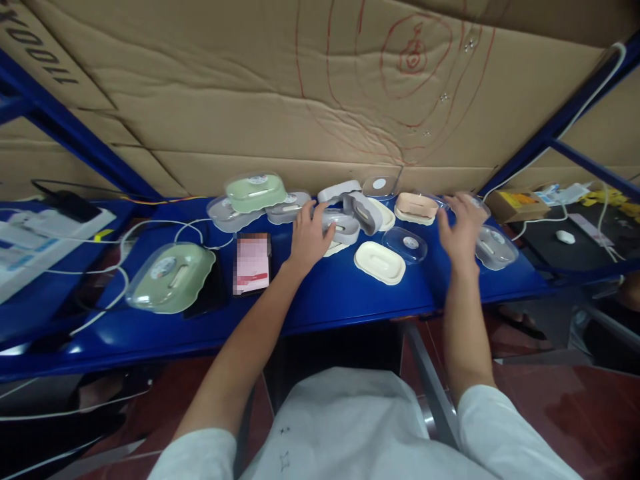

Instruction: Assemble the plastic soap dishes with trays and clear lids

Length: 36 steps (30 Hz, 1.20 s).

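Left grip at the gray box, right grip by a clear lid

Your left grip (306, 239) has its thumb and fingers spread at the left end of a gray box (347, 233); whether they hold it, I can't make out. Your right grip (459, 230) is blurred, fingers forward over a clear lid (479, 205); its hold is unclear too. The gray box sits near the middle of the blue desk (330, 293), with a gray tray (368, 213) leaning just beside it. Between your hands lie a pink box (417, 205), another clear lid (404, 245) and, nearer you, a cream tray (380, 263). A second gray box (496, 248) is just right of your right hand. Left of your left arm lies a phone (252, 263), with a green box (173, 280) further left. Another green box (256, 193) stands toward the cardboard wall (225, 87).
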{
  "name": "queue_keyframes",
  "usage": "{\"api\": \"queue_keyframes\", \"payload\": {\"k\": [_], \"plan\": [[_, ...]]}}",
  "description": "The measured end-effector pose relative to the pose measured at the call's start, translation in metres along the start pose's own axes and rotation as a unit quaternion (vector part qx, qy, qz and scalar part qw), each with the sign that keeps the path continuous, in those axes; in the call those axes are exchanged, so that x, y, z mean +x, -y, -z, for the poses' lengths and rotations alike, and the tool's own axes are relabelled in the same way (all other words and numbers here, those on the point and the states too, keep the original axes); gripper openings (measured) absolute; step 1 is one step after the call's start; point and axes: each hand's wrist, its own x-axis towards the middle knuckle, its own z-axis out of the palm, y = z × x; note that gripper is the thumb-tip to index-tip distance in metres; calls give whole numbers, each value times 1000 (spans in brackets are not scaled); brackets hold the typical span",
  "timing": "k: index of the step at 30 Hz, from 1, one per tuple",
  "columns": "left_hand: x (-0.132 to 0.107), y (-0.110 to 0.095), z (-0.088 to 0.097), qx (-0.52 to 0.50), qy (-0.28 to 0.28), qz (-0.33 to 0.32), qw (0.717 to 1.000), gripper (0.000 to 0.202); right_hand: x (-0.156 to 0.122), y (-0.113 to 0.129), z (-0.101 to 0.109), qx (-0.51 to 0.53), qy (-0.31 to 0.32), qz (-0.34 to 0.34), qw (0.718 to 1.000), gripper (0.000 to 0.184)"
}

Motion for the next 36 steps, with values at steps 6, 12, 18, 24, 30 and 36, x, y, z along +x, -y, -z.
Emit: {"api": "queue_keyframes", "payload": {"k": [6, 12, 18, 24, 30, 36], "plan": [[-3, -8, -1, 9, 28, -7, 1000, 55, -73, -106, 36, -100, -32, -165, 981, 75], [-4, -12, -1, 18, 31, -11, 999, 53, -91, -102, 26, -56, 1, -103, 993, 74], [-4, -10, -2, 16, 29, -19, 999, 51, -53, -32, 6, 78, 49, 8, 996, 66], [-5, -9, -4, 21, 29, -28, 999, 50, 5, 44, -37, 83, 163, 110, 977, 64], [-5, -8, -5, 24, 40, -32, 998, 47, -10, 37, -40, 5, 126, 87, 988, 68], [-4, -10, -4, 17, 51, -32, 998, 47, -83, -26, 0, -54, 80, -43, 994, 55]]}}
